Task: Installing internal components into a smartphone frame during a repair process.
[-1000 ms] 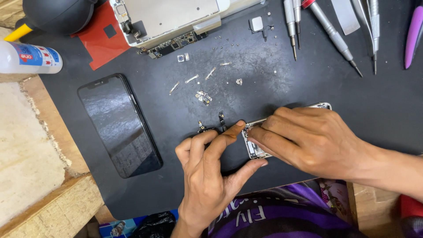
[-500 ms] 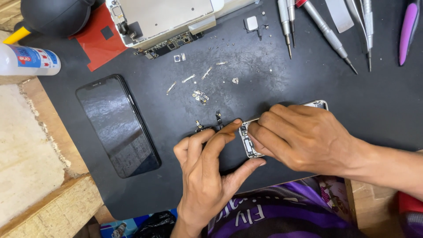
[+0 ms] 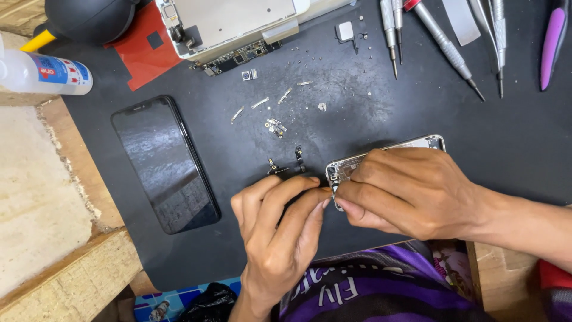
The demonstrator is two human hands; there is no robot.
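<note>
**A:** What are the hands doing?

**B:** Both hands meet near the front edge of the black mat (image 3: pixel 417 107). The right hand (image 3: pixel 417 191) lies over an opened phone frame (image 3: pixel 411 145), and its fingers are curled tight on the frame's left end. Most of the frame is hidden under that hand. Only its top edge and left end peek out.

**A:** And the left hand?

**B:** The left hand (image 3: pixel 280 229) comes up from the front edge. Its fingers (image 3: pixel 310 200) pinch together right at the frame's left end, touching it. I cannot tell if they hold a tiny part.

**A:** What else is on the mat?

**B:** A dark phone screen (image 3: pixel 164 164) lies flat on the left side, well apart from the hands. Two little black parts (image 3: pixel 286 164) sit just above the left hand. Small metal bits and screws (image 3: pixel 277 113) are spread out in the middle. At the back edge there is another opened phone (image 3: pixel 238 24), with a red sheet (image 3: pixel 140 56) beside it.

**A:** Any tools?

**B:** Yes. Screwdrivers (image 3: pixel 441 42) lie at the back right, and a purple tool (image 3: pixel 551 42) is near the right corner. A black air blower (image 3: pixel 89 18) sits at the back left corner. A white bottle (image 3: pixel 44 73) lies on the wooden table (image 3: pixel 42 197), just off the mat's left edge.
</note>
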